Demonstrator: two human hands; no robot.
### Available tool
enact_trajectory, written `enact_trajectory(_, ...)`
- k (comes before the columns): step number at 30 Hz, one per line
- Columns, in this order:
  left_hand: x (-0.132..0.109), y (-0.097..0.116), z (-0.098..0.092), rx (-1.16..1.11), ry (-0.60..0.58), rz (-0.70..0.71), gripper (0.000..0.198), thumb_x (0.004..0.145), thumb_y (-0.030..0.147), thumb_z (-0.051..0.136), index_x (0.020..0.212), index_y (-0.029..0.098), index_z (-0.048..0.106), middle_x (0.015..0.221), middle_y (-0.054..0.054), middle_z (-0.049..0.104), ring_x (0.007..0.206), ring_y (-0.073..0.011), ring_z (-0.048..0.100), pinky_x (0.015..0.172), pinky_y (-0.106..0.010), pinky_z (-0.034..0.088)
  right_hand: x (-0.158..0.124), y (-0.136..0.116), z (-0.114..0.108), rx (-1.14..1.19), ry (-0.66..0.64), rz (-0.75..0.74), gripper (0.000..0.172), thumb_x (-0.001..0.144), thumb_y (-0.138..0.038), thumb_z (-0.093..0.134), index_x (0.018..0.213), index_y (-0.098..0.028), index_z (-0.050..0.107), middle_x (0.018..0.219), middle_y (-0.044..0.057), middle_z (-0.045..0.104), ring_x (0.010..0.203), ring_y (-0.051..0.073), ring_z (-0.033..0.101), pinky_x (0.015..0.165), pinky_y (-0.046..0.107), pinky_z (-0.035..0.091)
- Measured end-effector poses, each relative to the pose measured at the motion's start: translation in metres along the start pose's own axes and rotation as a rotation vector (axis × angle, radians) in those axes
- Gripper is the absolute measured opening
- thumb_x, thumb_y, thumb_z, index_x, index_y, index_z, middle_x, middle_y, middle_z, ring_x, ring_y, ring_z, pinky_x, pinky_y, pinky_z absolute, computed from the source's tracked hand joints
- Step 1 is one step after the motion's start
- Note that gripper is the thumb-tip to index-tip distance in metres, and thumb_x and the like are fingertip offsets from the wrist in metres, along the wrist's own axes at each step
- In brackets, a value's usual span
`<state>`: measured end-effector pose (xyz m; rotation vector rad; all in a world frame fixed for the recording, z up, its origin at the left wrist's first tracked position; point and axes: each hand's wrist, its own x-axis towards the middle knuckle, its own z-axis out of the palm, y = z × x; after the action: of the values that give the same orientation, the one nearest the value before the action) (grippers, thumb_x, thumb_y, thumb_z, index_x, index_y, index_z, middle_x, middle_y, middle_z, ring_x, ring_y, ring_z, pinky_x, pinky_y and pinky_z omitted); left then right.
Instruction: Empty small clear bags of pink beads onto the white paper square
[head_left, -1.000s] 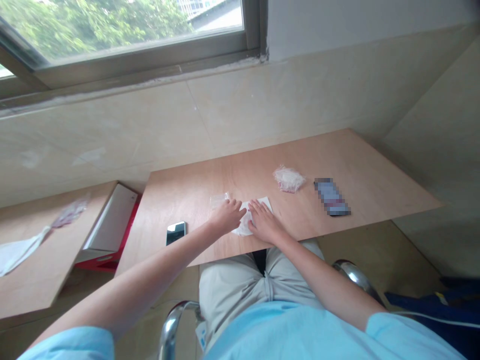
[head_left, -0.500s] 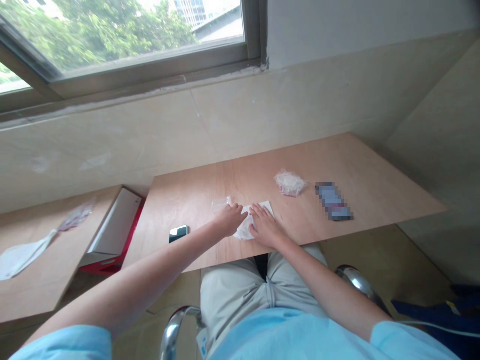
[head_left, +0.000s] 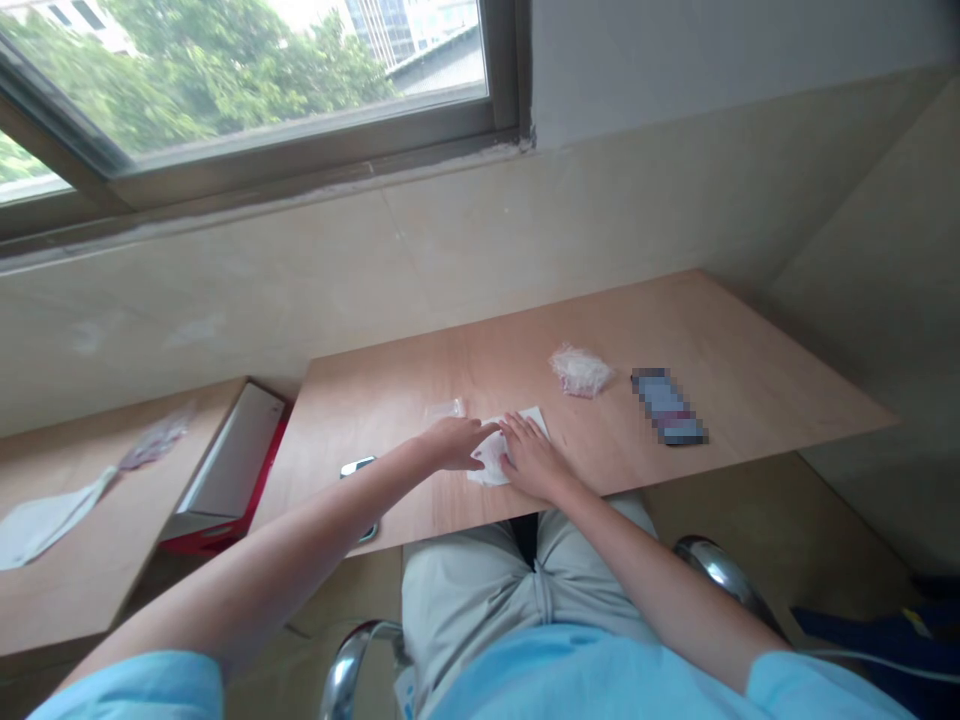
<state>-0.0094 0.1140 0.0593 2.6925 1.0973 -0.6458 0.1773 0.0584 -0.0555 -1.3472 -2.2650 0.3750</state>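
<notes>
My left hand [head_left: 455,443] reaches in from the lower left, its fingertips at the edge of a crumpled white sheet of paper or tissue [head_left: 491,464]. My right hand [head_left: 534,459] lies on the sheet's right part, fingers spread over it. A small clear plastic packet [head_left: 444,409] lies just above my left hand, apart from it. A smartphone [head_left: 357,466] is partly hidden under my left forearm. Farther right on the wooden board [head_left: 720,345] are a crumpled plastic bag [head_left: 580,370] and a pixel-blurred phone [head_left: 668,406].
To the left, a second wooden board [head_left: 90,540] holds a white cloth-like item [head_left: 49,520] and a plastic packet [head_left: 156,440]. A red-edged white box [head_left: 232,465] stands between the boards. Chrome chair arms [head_left: 349,670] flank my lap; a tiled wall lies behind.
My left hand has shifted right, away from the clear packet and onto the sheet's edge. My left forearm now covers the middle of the smartphone. The view has tilted slightly.
</notes>
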Motion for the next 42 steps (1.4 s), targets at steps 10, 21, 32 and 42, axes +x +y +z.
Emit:
enact_trajectory(10,0.001,-0.016,0.012,-0.099,-0.030,-0.015,0.067,0.081,0.025,0.060,0.146,0.019,0.045,0.119,-0.015,0.067,0.111,-0.0294,0.065,0.091,-0.037,0.048,0.000,0.001,-0.002,0.002,-0.011,0.016,0.064,0.094,-0.030,0.049,0.153,-0.006,0.038,0.162,0.018,0.033,0.154,0.027,0.020,0.127,0.045,0.012)
enact_trajectory(21,-0.005,0.003,0.008,0.089,0.097,0.022,0.064,0.080,0.024,0.061,0.143,0.019,0.051,0.119,-0.019,0.062,0.111,-0.0349,0.061,0.087,-0.042,0.049,-0.001,0.004,0.002,0.022,-0.003,0.023,0.066,0.094,-0.029,0.049,0.155,-0.009,0.036,0.163,0.016,0.032,0.154,0.026,0.019,0.127,0.046,0.011)
enact_trajectory(32,-0.004,0.003,0.016,0.210,0.166,0.070,0.047,0.093,0.032,0.054,0.137,0.015,0.057,0.119,-0.019,0.061,0.116,-0.0350,0.057,0.093,-0.044,0.046,-0.001,0.004,0.001,0.017,0.003,0.026,0.065,0.093,-0.027,0.050,0.153,-0.007,0.038,0.162,0.018,0.032,0.154,0.025,0.019,0.127,0.044,0.011)
enact_trajectory(42,-0.006,0.012,0.010,0.176,0.142,0.019,0.057,0.081,0.019,0.061,0.137,0.014,0.055,0.124,-0.021,0.060,0.119,-0.0367,0.056,0.093,-0.044,0.044,-0.002,0.004,0.000,0.015,0.002,0.028,0.065,0.092,-0.028,0.050,0.153,-0.008,0.038,0.162,0.017,0.032,0.154,0.025,0.019,0.127,0.043,0.010)
